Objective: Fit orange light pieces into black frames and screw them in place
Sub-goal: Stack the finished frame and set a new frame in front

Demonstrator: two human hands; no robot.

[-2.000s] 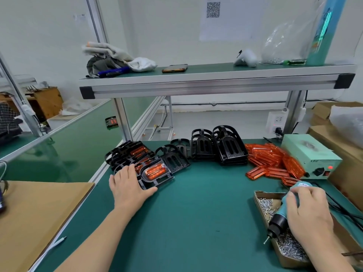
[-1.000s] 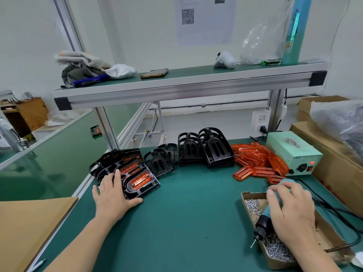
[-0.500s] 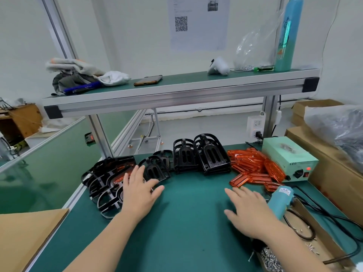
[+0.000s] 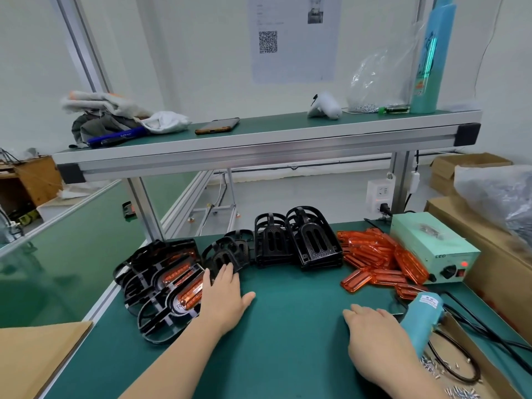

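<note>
The left hand (image 4: pixel 223 298) and right hand (image 4: pixel 374 335) are lying flat and open on the green counter (image 4: pixel 288 355). The left is touching fitted black frames (image 4: pixel 184 312), orange light pieces (image 4: pixel 374 260) are sitting beyond the right, and a shelf (image 4: pixel 259 145) is spanning above.

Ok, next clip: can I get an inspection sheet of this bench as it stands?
Surface: green mat, no spills seen.
Job's things: finished frames left; empty black frames behind; orange light pieces right; screwdriver lying beside screws.
Clutter: phone, cloths on shelf.
Grippers: left hand open, touching frames; right hand open, flat on mat.
Cables: black cable looped near screwdriver.
Surroundings: power supply, cardboard boxes right.
</note>
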